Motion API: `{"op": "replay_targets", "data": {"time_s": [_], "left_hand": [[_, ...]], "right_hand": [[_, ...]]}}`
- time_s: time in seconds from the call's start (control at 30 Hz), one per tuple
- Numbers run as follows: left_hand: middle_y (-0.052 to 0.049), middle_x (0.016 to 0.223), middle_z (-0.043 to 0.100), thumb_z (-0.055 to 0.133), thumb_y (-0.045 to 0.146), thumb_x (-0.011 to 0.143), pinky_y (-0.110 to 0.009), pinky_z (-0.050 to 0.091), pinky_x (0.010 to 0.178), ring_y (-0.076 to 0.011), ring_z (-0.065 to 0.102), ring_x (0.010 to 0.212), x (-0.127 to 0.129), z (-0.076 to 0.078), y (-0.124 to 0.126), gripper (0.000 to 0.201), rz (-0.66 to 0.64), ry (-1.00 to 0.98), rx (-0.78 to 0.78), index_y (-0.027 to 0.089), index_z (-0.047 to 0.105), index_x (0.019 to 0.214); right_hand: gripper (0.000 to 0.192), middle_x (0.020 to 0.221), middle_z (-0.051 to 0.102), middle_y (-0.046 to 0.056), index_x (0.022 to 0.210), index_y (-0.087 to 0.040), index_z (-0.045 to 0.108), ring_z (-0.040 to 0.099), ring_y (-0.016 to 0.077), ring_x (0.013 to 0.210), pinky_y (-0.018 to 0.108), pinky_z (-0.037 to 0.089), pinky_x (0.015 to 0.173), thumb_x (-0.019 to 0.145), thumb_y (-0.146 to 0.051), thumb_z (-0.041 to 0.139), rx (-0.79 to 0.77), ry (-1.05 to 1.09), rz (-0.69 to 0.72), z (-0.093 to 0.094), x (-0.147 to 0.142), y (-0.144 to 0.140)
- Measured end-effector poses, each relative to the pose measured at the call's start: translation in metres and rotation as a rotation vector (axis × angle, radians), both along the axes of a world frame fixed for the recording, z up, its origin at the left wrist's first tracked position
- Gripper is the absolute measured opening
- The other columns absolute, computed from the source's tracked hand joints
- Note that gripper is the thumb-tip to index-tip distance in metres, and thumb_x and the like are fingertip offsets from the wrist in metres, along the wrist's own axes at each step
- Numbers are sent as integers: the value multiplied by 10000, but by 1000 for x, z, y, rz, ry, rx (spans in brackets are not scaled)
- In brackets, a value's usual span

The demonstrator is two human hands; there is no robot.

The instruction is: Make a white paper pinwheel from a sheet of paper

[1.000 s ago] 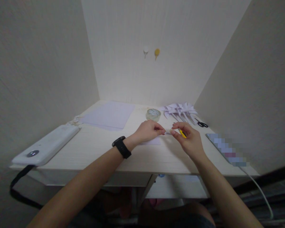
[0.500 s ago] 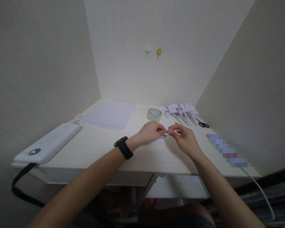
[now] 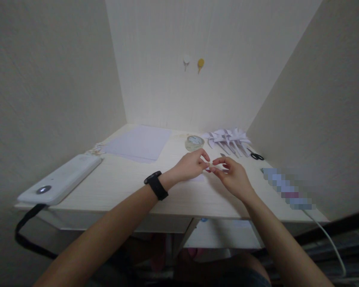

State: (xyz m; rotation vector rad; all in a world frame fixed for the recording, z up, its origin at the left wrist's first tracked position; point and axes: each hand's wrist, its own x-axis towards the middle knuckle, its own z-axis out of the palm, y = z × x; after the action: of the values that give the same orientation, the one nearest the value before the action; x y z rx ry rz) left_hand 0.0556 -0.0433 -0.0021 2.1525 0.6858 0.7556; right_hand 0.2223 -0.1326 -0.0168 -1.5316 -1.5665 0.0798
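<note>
Where left hand (image 3: pixel 190 166) meets right hand (image 3: pixel 231 177), grip contents unclear, too small.

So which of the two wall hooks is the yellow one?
The right-hand hook is yellow; the left hook beside it on the back wall is white.

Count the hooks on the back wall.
2. A white hook and a yellow hook sit side by side high on the back wall, above the tape roll. None looks hidden.
</note>
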Motion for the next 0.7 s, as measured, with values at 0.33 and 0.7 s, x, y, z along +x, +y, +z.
{"op": "replay_targets", "data": {"time_s": [0.33,0.7], "left_hand": [[11,658,645,584,243,864,-240,391,592,-138,611,612,-1,2,-2,154,-33,-7,-20,178,572,1003],[-9,663,667,585,177,867,-220,404,546,-113,602,545,2,7,-3,101,-93,-91,-256,170,510,934]], "right_hand": [[238,872,732,70,887,-212,650,685,245,780,407,516,761,769,-412,698,-44,23,-76,3,-5,-3],[98,978,620,55,861,-229,581,641,184,789,298,527,617,848,-259,673,293,-145,43,-1,-6,-11]]}}
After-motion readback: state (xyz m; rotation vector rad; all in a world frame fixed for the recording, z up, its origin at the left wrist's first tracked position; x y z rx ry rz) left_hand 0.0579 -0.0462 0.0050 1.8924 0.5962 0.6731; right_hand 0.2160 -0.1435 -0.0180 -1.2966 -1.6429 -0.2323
